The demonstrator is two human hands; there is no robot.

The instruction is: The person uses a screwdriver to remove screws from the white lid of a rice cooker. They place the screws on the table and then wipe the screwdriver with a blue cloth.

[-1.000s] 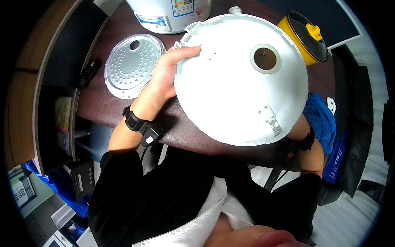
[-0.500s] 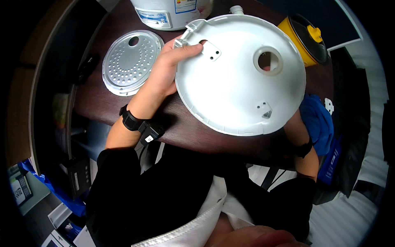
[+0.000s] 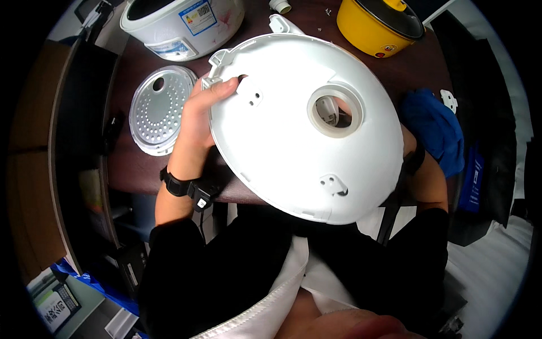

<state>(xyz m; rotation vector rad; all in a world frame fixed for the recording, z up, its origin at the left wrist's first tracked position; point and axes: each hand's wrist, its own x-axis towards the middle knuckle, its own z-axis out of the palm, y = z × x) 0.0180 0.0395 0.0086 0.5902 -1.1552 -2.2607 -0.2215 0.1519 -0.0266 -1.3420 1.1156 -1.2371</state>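
A round white plastic appliance lid (image 3: 282, 164) is held up and tilted, its face with a large round hole toward me. My left hand (image 3: 197, 116) is closed on its left rim, thumb on the face beside two clips. My right hand (image 3: 343, 107) is behind the lid; part of a finger shows through the hole, close to a pale plastic piece (image 3: 327, 111). Most of that hand is hidden, so its grip on the piece is unclear. Past the far rim juts a white handle-like part (image 3: 285, 25); whether it joins the lid cannot be told.
On the dark table (image 3: 243, 189), a perforated metal disc (image 3: 149, 113) lies left of the lid. A white rice cooker body (image 3: 169, 31) and a yellow pot (image 3: 372, 31) stand behind. A white cap (image 3: 280, 6), small screws (image 3: 328, 12), and a blue cloth (image 3: 432, 127) lie around.
The lid has moved left and toward me and tilted differently, with both hands following. The handle-like part now shows past its far rim. My view has shifted, showing more of the cooker and pot.
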